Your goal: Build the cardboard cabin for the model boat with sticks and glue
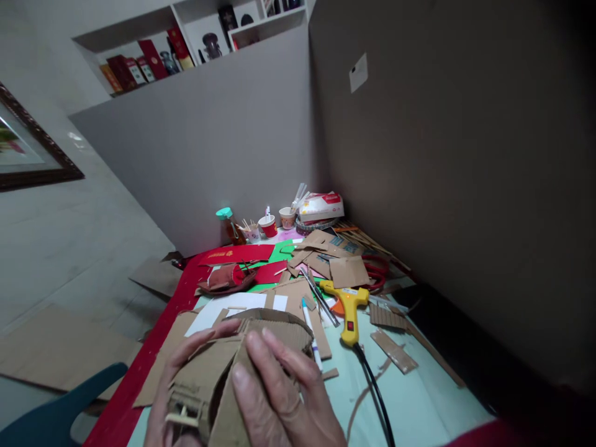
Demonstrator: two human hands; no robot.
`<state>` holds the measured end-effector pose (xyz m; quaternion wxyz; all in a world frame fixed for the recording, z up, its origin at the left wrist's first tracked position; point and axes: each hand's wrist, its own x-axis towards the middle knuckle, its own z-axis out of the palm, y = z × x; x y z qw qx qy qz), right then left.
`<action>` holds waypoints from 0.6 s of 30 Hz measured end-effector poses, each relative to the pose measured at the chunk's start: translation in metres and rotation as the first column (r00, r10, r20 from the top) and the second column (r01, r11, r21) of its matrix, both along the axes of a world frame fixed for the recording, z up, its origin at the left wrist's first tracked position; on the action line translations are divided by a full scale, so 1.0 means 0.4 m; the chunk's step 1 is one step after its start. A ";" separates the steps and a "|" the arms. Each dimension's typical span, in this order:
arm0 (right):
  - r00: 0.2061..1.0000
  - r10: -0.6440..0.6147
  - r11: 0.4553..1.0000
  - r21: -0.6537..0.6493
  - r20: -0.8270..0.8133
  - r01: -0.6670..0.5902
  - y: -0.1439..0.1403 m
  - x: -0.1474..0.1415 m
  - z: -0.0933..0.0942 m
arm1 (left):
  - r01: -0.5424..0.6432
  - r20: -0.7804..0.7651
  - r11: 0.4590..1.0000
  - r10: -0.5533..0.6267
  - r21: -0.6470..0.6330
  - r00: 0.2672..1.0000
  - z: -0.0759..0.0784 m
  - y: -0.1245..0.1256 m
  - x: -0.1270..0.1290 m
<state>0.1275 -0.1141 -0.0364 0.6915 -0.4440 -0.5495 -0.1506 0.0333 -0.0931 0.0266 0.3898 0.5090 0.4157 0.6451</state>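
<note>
i am holding a cardboard model [261, 347] in both hands at the near edge of the tabletop [419, 397], just above it and close to my body. it is built from thin corrugated cardboard, curved over the top like a hull or roof, with small wooden sticks [181, 417] glued at its near end. i am judging it to be very light, stiff along the flutes but easy to crush or crease across them, and weak at the glued seams, so pressing hard anywhere on the curved skin would dent it. the surface is dry and rough, so i do not expect it to slip. the safest hold looks to be along the folded edges and the flat side panels, not on the little sticks.

my left hand [172, 385] is cupping the model from the left side, fingers curled around its upper edge, thumb hidden beneath. my right hand [284, 397] is lying over the front panel, fingers spread flat and pointing away from me, palm down, pinning the cardboard rather than pinching it. both wrists are low at the near edge.

just beyond the model a white sheet of paper [228, 307] is lying, and a yellow glue gun [349, 307] is resting toward the right side, its black cord [372, 385] trailing back to the near edge. cardboard scraps [335, 264] are piling toward the far edge.
</note>
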 end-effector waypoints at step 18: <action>0.161 0.511 0.018 -0.177 -0.845 -0.984 -0.036 0.220 0.194 | 0.605 0.362 0.791 -0.539 -0.093 0.761 -0.058 0.060 -0.102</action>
